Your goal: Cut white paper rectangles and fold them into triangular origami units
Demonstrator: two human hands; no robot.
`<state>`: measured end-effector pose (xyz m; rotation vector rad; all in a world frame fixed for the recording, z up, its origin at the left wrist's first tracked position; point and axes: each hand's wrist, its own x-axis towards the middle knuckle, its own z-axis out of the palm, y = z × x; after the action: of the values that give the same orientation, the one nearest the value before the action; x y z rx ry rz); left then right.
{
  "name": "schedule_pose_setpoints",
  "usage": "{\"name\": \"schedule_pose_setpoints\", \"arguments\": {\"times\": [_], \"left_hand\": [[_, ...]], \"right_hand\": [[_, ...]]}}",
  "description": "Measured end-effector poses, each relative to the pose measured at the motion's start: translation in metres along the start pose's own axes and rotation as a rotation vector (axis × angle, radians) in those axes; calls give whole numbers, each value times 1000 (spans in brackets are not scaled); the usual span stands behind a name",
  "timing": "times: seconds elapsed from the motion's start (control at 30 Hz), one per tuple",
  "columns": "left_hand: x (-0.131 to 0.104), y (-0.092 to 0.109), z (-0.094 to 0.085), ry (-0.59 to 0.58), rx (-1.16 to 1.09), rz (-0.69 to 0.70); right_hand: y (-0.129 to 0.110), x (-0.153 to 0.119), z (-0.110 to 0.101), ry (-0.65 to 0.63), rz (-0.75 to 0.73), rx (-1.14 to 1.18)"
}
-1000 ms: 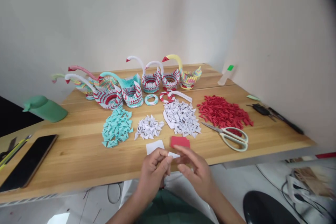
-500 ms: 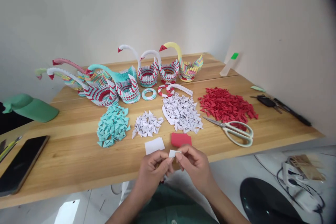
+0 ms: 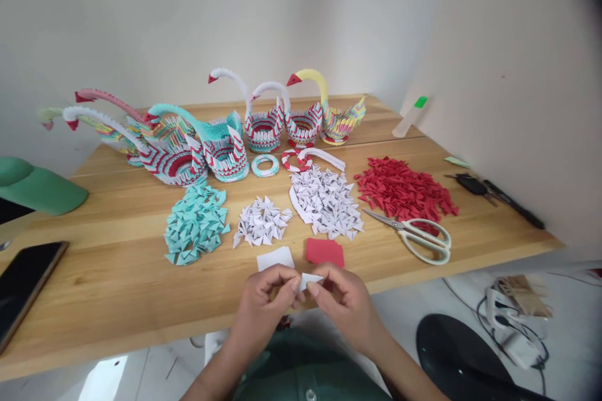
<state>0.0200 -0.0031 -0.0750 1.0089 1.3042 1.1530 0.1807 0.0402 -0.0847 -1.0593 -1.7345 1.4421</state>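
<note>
A small folded piece of white paper is pinched between both hands above the table's front edge. My left hand grips its left end with thumb and fingers, and my right hand has its right, pointed end. Just beyond the hands lie a stack of white paper slips and a stack of red paper slips. Behind these are piles of folded paper triangles: teal pieces, a smaller white pile, a larger white pile and red pieces.
Several folded-paper swans, including a yellow one, stand at the back, near a teal-and-white paper ring. Scissors lie at right, with keys beyond. A phone and a green bottle-like object are at left.
Between my fingers the white paper has turned and now shows a pointed right end. The camera view has shifted slightly, and both hands stay close together.
</note>
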Motion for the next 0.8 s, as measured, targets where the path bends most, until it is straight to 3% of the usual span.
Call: {"name": "schedule_pose_setpoints", "arguments": {"times": [0.17, 0.4, 0.67, 0.8], "left_hand": [[1, 1, -1, 1, 61, 113], [-5, 1, 2, 125, 266, 259], [-5, -7, 1, 141, -147, 48], [-5, -10, 0, 116, -227, 14]], "right_hand": [[-2, 1, -4, -62, 12, 63], [-8, 4, -1, -13, 51, 165], [-6, 1, 5, 50, 34, 100], [-4, 2, 8, 74, -12, 9]]}}
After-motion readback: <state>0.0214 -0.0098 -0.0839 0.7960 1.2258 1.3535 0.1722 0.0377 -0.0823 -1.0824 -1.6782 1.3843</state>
